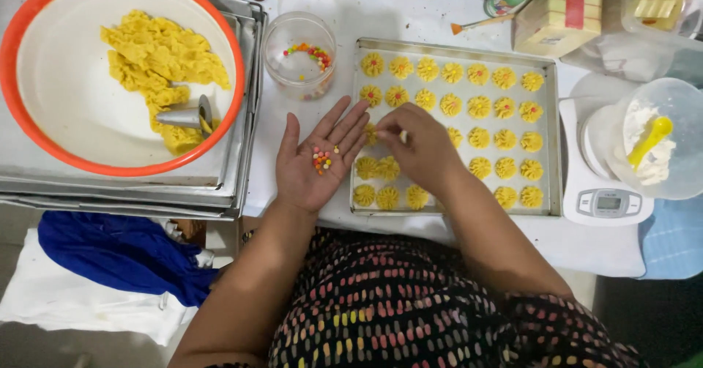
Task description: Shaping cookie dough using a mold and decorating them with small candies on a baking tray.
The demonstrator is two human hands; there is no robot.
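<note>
- I see my left hand (316, 161) lying palm up and spread flat at the near-left edge of the baking tray (556, 137), gripping nothing.
- A small heap of coloured sprinkles (322, 160) rests loose in that open palm, red, orange, yellow and green.
- My right hand (419, 147) is over the left part of the tray, fingertips pressed together; I cannot tell whether a sprinkle is pinched between them.
- The tray holds rows of yellow piped cookies (478, 106); two in the far-left corner show a red dot in the middle.
- My right hand covers some cookies in the near-left rows.
- Just beyond my left fingertips stands a clear round tub (299, 54) with more sprinkles on its bottom.
- To the left, an orange-rimmed white bowl (44, 16) sits on stacked metal trays (242, 185); it holds yellow dough (157, 57) and a metal piping nozzle (187, 115).
- To the right of the baking tray is a white kitchen scale (608, 201), bearing a clear tub of white powder with a yellow scoop (652, 139).
</note>
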